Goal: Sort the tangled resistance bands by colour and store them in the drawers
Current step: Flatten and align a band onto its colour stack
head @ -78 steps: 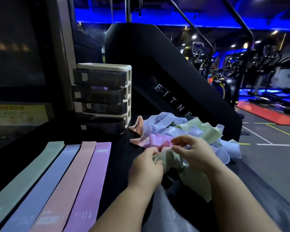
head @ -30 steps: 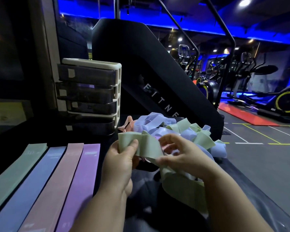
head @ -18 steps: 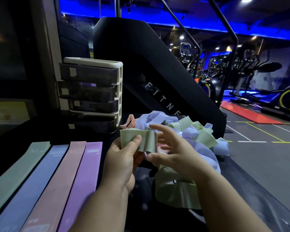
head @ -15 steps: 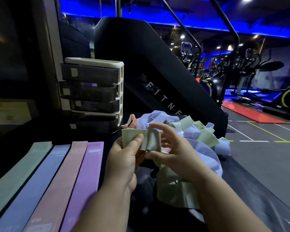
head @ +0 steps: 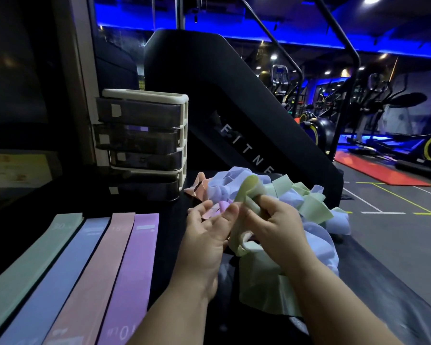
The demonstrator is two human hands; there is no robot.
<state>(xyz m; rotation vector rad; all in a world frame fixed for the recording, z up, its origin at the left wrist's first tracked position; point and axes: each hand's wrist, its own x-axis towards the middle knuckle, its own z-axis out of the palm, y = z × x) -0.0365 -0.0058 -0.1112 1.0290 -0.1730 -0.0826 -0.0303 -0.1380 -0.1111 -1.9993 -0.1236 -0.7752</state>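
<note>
Since these bands are thin, light, stretchy loops, we judge that the green band will drape and cling rather than keep a shape, so we would take it by a flat stretch of its width, clear of any crossing. Nearest us, at lower left, four sorted bands lie flat side by side on the table. At centre frame our right hand curls its fingers round the green band's raised fold and pinches it, while our left hand is spread nearly straight, thumb tip just touching the band's edge. Beyond them the tangled pile sits mid-right, with the drawers farther back, left of centre.
</note>
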